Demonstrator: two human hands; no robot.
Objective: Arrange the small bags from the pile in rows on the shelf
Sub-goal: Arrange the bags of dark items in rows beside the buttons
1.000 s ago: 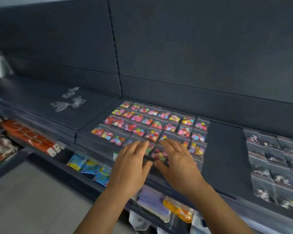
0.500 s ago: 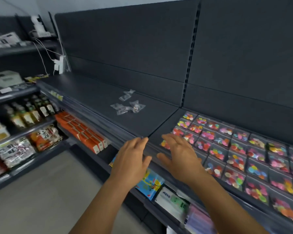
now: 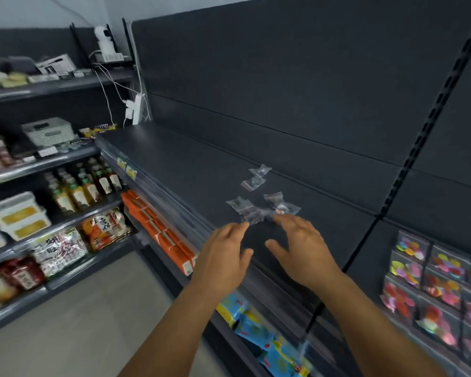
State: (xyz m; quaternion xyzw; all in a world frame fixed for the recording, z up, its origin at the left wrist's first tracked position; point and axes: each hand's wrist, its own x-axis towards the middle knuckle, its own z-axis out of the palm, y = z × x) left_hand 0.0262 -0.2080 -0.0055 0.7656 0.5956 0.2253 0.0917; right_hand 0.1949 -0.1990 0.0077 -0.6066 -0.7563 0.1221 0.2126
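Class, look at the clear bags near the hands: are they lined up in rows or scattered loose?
Scattered. The clear bags lie at odd angles, some overlapping, on the dark shelf.

A dark back panel rose behind the shelving. Stocked side shelves stood left, above a grey floor; a white wall showed far left.

Arranged bags cut off right.

Both arms outstretched — left hand and right hand spread, palms down.
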